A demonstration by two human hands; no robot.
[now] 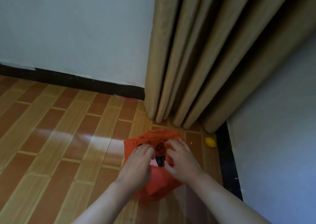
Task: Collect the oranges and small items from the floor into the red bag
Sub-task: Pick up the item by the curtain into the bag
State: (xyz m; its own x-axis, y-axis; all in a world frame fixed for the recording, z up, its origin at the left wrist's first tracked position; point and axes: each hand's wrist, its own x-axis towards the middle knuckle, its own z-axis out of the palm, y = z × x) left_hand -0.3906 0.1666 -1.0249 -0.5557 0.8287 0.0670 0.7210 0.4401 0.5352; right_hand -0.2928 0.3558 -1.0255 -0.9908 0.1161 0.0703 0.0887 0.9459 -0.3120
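While both forearms reach forward and down from the lower edge of the head view, the left hand (138, 164) and right hand (181, 160) meet over the red bag (159, 181), which lies crumpled on the floor (59, 138). Each hand is palm-down with its fingers (147, 149) curled and pinching the bag's plastic at the mouth, pulling the two sides apart. Between the fingers a dark item shows inside the opening; what it is cannot be told. Beyond the right fingers, well apart, a yellow fruit (210, 142) rests on the floor beside the black skirting (228, 164), below the curtain (205, 69).
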